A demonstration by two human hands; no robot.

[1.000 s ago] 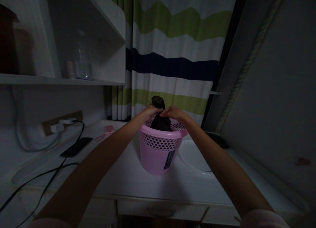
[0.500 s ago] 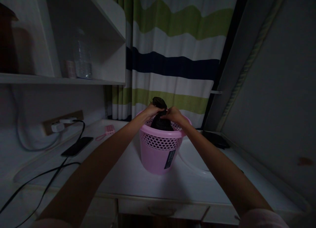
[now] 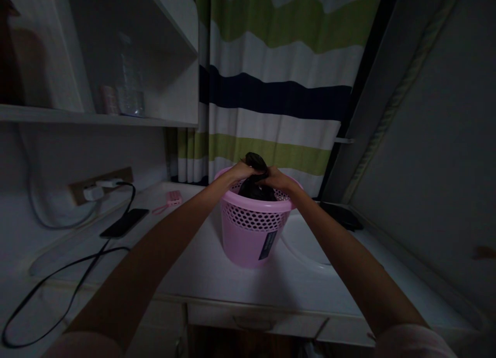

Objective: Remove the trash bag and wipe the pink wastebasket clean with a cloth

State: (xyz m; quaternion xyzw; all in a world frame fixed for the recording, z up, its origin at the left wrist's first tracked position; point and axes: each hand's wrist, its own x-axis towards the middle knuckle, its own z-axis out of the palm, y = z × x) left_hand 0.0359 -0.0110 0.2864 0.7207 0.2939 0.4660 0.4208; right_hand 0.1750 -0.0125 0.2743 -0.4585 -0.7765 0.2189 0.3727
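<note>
A pink perforated plastic basket (image 3: 251, 229) stands on a white desk (image 3: 201, 275). A black plastic bag (image 3: 256, 188) sits inside it, its gathered top sticking up above the rim. My left hand (image 3: 240, 171) is closed on the left side of the bag's neck. My right hand (image 3: 276, 178) is closed on the right side of it. Both hands meet just over the basket's rim. The bag's lower part is hidden by the basket wall.
A phone (image 3: 124, 222) lies at the left with a black cable (image 3: 58, 280) and a wall socket (image 3: 101, 184). A small pink object (image 3: 173, 198) lies behind. A shelf with a clear bottle (image 3: 129, 84) hangs above left. Striped curtain (image 3: 279, 89) behind; dark flat thing (image 3: 343, 215) at right.
The bag's top and both hands have dropped a little lower toward the basket rim. The view has tilted slightly.
</note>
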